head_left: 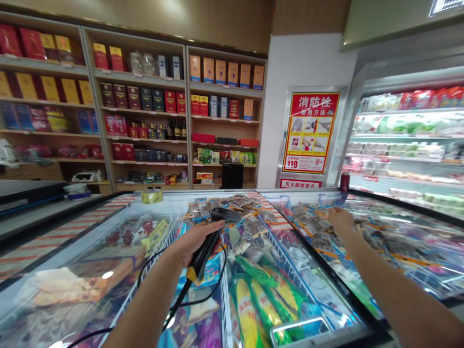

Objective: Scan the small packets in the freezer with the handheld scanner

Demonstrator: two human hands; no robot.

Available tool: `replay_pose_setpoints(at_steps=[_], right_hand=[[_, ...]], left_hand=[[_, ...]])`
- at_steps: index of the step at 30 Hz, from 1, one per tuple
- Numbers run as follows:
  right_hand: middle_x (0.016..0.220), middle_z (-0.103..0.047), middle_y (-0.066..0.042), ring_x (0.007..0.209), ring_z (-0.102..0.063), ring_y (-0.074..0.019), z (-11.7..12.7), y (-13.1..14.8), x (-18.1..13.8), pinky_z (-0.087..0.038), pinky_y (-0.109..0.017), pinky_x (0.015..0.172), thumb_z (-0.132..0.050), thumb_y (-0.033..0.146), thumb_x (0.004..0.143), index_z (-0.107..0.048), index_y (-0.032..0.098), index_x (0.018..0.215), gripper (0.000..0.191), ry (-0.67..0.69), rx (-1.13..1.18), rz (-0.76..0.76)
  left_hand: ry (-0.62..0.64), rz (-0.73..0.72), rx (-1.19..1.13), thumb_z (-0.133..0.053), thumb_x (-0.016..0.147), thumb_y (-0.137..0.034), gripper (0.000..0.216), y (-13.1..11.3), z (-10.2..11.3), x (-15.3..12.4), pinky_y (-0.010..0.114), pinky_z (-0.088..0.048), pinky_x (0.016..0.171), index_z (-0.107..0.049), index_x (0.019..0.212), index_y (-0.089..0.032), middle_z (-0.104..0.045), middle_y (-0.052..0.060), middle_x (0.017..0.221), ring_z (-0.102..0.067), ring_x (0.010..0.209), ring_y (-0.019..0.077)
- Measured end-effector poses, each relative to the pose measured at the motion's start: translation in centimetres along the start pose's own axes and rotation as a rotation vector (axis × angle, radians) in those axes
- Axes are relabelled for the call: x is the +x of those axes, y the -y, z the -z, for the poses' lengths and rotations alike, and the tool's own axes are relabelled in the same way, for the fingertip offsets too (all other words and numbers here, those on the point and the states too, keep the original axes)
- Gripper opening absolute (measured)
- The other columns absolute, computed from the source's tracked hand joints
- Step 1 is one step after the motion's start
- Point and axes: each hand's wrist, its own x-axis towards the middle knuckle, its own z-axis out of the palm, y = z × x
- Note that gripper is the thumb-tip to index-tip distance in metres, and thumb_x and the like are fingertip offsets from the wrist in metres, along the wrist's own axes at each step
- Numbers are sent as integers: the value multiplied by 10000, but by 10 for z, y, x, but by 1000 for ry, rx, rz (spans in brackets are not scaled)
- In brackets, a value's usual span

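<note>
My left hand (pixel 194 239) is wrapped round the handle of a black-and-yellow barcode scanner (pixel 206 249). Its head points away from me, over a heap of small clear packets with orange and blue edges (pixel 250 224) on the freezer's glass top. A black cable (pixel 181 295) runs from the handle, looping under my left wrist. On the right, my right hand (pixel 341 221) reaches down to a second spread of similar packets (pixel 311 227). Its fingers are bent inward and touch the packets; their tips are hidden, so what they pinch is unclear.
Below the glass, the chest freezer (pixel 348 290) holds wire baskets, bagged corn (pixel 250 304) and other frozen packs. A tape roll (pixel 152 195) and a dark red container (pixel 344 182) stand along the far edge. Shelves of boxes (pixel 221 72) and a lit fridge (pixel 409 145) lie beyond.
</note>
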Motion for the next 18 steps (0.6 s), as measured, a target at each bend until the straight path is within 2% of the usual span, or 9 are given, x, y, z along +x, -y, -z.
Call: replay_pose_setpoints(at_steps=[2,5,7,9,13,16,18], right_hand=[[808,-642,-199,862,-590,-332,-3,8,-7,-403,-459,747,-531,230,643,-652,106,811,241,-9,-9,2],[757,-661,-97,829,-595,-274,-20,34,-38,-414,-388,764,-595,283,606,-659,181,719,165,66,73,136],[626,-645,-43,707,-599,-228,-37,56,-68,-428,-332,697,-622,290,589,-643,213,610,82,238,227,247],[538,-616,-14,603,-583,-196,-56,79,-98,-422,-292,613,-623,312,609,-627,227,549,104,416,280,291],[550,-617,-31,599,-577,-182,-82,112,-141,-392,-261,570,-589,323,671,-597,202,514,199,570,80,422],[670,-653,-88,706,-597,-221,-90,121,-150,-396,-283,615,-599,334,676,-618,178,578,185,577,-106,480],[693,-655,-89,764,-599,-236,-93,120,-150,-401,-286,640,-664,306,607,-621,180,598,133,574,-116,446]], left_hand=[[15,-5,26,-636,589,-501,366,1,3,0,222,-363,438,-521,597,-153,-548,-2,464,-487,417,110],[39,-3,66,-608,621,-512,377,3,8,-1,222,-361,451,-536,597,-142,-553,8,469,-484,428,109],[42,6,86,-595,641,-514,385,4,11,-2,217,-357,459,-545,600,-134,-557,14,478,-482,437,105],[53,5,96,-590,651,-514,390,5,13,-3,214,-350,463,-550,600,-129,-557,15,485,-480,442,102],[98,-6,115,-578,665,-512,393,6,12,-2,217,-346,476,-566,614,-123,-557,14,501,-475,448,100],[111,-10,152,-575,664,-519,399,8,9,-1,224,-343,480,-568,599,-126,-546,9,484,-469,439,102],[95,1,157,-583,649,-530,403,8,7,0,225,-337,475,-568,601,-130,-540,4,472,-463,431,103]])
